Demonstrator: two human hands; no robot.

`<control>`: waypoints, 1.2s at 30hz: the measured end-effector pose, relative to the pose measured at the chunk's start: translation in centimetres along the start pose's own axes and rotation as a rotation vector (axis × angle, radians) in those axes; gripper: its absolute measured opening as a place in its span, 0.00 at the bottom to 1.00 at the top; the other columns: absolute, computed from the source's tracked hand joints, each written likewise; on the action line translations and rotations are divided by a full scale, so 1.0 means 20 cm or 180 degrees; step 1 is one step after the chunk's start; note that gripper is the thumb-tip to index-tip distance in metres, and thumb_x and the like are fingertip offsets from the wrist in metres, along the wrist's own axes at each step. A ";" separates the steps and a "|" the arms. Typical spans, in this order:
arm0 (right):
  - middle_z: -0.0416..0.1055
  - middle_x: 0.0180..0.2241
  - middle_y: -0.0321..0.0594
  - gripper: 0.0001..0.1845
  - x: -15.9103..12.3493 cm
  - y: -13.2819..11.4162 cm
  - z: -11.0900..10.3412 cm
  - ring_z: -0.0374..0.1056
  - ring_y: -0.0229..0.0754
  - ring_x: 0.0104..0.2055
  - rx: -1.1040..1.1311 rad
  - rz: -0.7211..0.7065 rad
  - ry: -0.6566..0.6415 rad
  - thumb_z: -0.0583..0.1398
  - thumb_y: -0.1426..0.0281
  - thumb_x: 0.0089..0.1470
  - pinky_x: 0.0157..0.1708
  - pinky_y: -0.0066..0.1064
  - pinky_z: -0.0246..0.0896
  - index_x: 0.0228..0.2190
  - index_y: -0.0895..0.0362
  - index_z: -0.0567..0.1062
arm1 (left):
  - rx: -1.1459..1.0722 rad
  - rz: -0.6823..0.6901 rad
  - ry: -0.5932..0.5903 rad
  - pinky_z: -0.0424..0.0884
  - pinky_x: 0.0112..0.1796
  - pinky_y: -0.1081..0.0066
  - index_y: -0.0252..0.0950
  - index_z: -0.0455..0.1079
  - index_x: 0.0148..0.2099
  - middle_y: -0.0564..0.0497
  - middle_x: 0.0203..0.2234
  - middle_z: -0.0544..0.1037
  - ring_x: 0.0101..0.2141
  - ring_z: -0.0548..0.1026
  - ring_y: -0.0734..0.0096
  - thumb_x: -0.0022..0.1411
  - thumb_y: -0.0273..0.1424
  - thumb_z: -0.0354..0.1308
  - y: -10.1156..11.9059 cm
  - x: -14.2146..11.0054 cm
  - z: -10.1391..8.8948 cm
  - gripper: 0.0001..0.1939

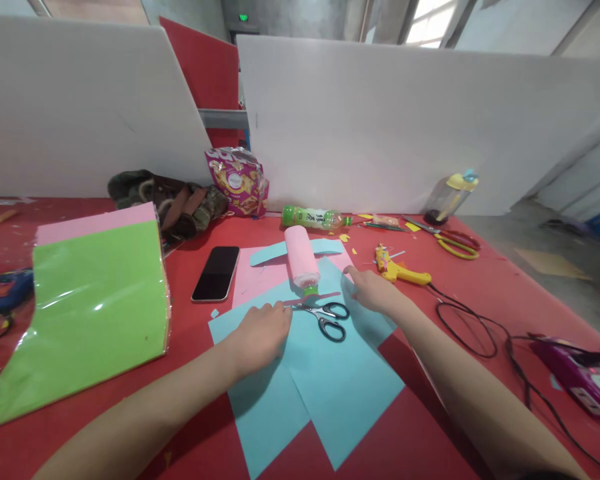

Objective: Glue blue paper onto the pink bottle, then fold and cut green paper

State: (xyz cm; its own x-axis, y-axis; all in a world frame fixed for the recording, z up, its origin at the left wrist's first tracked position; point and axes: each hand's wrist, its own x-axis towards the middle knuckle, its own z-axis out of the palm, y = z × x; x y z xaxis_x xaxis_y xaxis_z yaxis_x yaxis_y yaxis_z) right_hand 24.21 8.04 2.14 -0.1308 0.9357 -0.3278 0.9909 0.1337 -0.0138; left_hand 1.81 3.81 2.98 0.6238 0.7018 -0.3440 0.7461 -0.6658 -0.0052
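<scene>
Two hands sit low over the blue paper (347, 380): your left hand (263, 333), fingers curled, beside the scissors (330, 311); your right hand (373, 290) by the paper's far right edge. Whether either pinches anything, I cannot tell. The pink-wrapped bottle (301, 257) lies between them, cap towards the table's (500, 280) near edge. Press lightly; keep knuckles off the blades.
</scene>
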 end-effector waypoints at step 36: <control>0.66 0.40 0.52 0.18 -0.01 -0.01 0.00 0.66 0.51 0.40 -0.0299 0.0023 -0.0125 0.52 0.73 0.48 0.27 0.29 0.53 0.43 0.59 0.61 | 0.0106 0.0858 0.0422 0.65 0.31 0.64 0.33 0.59 0.35 0.46 0.30 0.68 0.31 0.68 0.64 0.45 0.14 0.44 0.02 0.04 0.04 0.14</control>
State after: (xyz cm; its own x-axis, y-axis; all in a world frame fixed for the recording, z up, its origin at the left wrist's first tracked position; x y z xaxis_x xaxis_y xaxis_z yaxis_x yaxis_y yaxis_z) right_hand 24.03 7.80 2.18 -0.1205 0.9235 -0.3642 0.9844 0.1586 0.0766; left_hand 2.43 3.85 1.99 0.8249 0.5241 -0.2117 0.5428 -0.8390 0.0381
